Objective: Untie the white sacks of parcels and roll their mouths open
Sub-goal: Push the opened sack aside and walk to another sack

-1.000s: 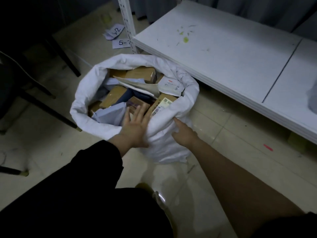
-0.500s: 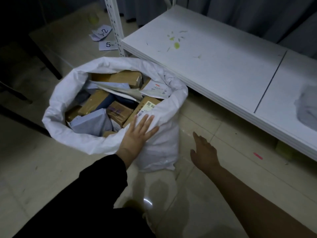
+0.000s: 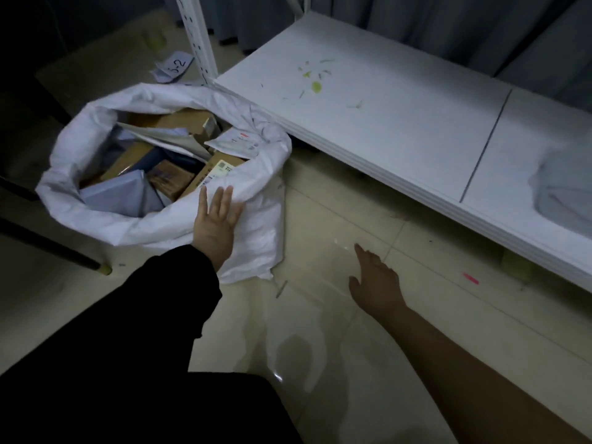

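The white sack stands on the tiled floor at about ten o'clock in your view, its mouth untied and rolled down into a thick rim all the way round. Inside it you can see parcels: brown cardboard boxes, pale mailing bags and, at the sack's three o'clock side, a flat packet with a printed label. Your left hand lies flat on the rim at the sack's five o'clock, fingers straight and slightly spread, pressing on the cloth and gripping nothing; its black sleeve runs down to seven o'clock. Your right hand is well apart from the sack, at about four o'clock of it, over bare tiles, palm down with relaxed fingers and nothing in it; whether it touches the floor cannot be told. From twelve to three o'clock of the view runs a low white shelf with green smears on its board, the sack's far edge close against its corner post. Another pale sack sits on the shelf at three o'clock. Paper slips, one marked "5-2", lie on the floor at eleven o'clock, and a dark furniture leg slants at nine o'clock.
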